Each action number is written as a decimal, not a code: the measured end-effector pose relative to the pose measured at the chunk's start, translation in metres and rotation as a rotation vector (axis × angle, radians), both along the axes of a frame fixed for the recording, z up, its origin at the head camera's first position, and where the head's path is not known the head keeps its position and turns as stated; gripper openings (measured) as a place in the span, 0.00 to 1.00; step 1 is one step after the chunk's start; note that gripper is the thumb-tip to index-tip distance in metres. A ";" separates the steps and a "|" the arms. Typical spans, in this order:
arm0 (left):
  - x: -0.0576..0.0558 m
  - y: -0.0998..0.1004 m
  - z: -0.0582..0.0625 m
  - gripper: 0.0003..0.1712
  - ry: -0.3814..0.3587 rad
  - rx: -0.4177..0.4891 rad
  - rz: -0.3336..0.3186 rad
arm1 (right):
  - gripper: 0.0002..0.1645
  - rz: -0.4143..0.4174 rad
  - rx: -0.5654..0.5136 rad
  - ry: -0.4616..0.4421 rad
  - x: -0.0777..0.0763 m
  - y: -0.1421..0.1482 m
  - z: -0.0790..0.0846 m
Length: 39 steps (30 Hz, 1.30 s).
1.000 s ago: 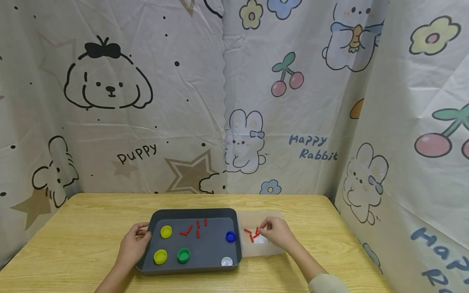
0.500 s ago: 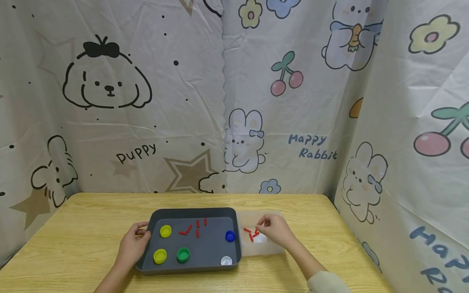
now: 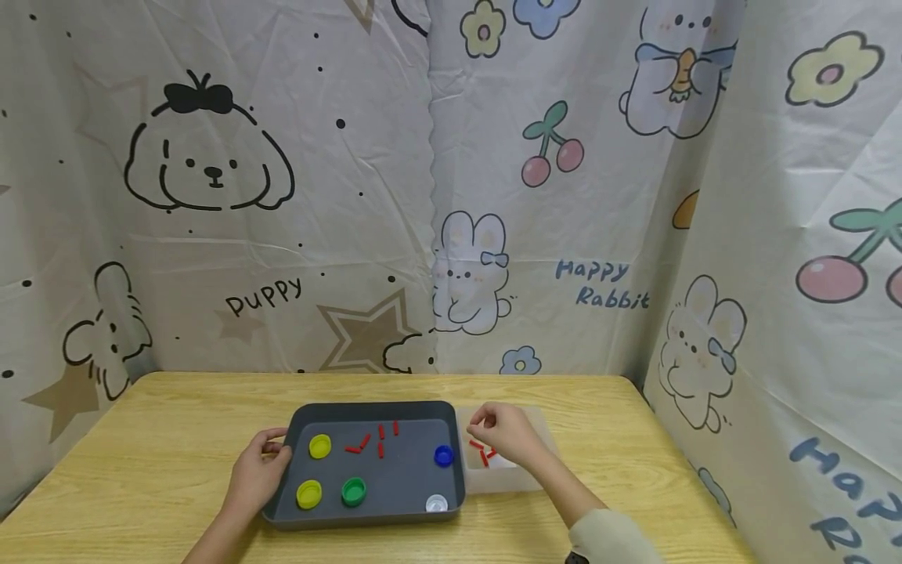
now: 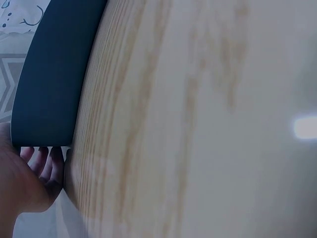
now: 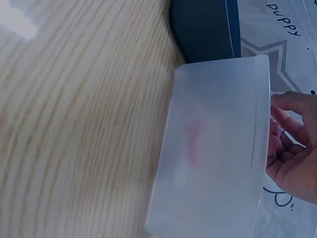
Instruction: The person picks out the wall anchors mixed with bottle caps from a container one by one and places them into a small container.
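My left hand grips the left wall of a dark grey tray, thumb at the rim; in the left wrist view the fingers curl around its end. Inside the tray lie several short red sticks, two yellow caps, a green cap, a blue cap and a clear cap. Over a translucent box right of the tray, my right hand holds thumb and fingertips together, pinching a red stick that the fingers hide. More red sticks lie in the box below.
The box stands against the tray's right side on a wooden table. A printed curtain hangs behind the table and along its right side.
My right hand has risen slightly and moved left toward the tray, and one red stick no longer shows in the box. The left hand and tray have stayed in place.
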<state>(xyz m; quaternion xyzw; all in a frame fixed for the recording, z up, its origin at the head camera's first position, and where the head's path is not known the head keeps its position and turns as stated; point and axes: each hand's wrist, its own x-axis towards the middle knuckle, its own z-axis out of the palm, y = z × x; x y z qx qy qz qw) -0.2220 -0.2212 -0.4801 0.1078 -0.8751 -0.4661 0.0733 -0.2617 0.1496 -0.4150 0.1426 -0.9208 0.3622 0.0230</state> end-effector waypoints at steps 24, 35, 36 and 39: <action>0.000 0.000 0.000 0.23 0.005 -0.002 0.006 | 0.04 0.126 0.032 0.024 -0.007 -0.048 0.005; -0.001 -0.001 0.000 0.23 0.006 0.004 0.004 | 0.04 0.134 0.015 0.013 -0.005 -0.065 0.004; -0.001 -0.001 0.000 0.23 0.007 0.004 0.005 | 0.04 0.139 0.014 0.018 -0.005 -0.066 0.003; 0.000 0.000 0.000 0.23 0.009 0.005 0.007 | 0.04 0.154 0.008 0.026 -0.005 -0.070 0.000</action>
